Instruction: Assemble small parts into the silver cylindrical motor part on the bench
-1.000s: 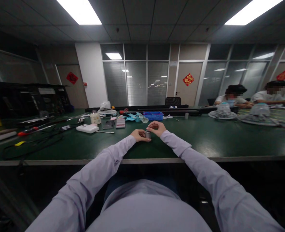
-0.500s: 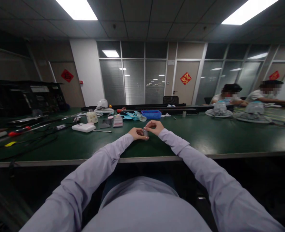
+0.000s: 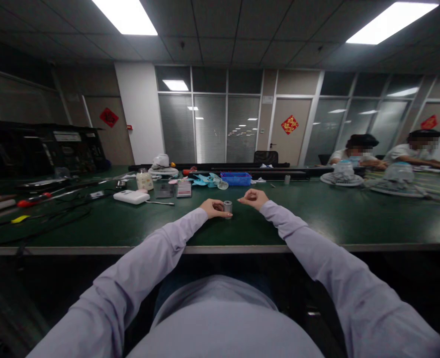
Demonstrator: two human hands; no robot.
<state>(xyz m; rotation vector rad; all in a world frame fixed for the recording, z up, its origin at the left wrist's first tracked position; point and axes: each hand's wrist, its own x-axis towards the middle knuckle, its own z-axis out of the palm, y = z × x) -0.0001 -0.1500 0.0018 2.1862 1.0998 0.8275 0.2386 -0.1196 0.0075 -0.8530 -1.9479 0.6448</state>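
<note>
Meanwhile, my left hand [image 3: 213,207] gripped a small metal cylinder [image 3: 227,207] on the counter [image 3: 316,214]; my right hand [image 3: 254,198], fingers curled shut, hovered just beside it.

A small grey metal cylinder [image 3: 227,207] stands upright on the dark green table top, near its front edge. Its top end looks open or hollow, though it is too small to tell surely.
</note>
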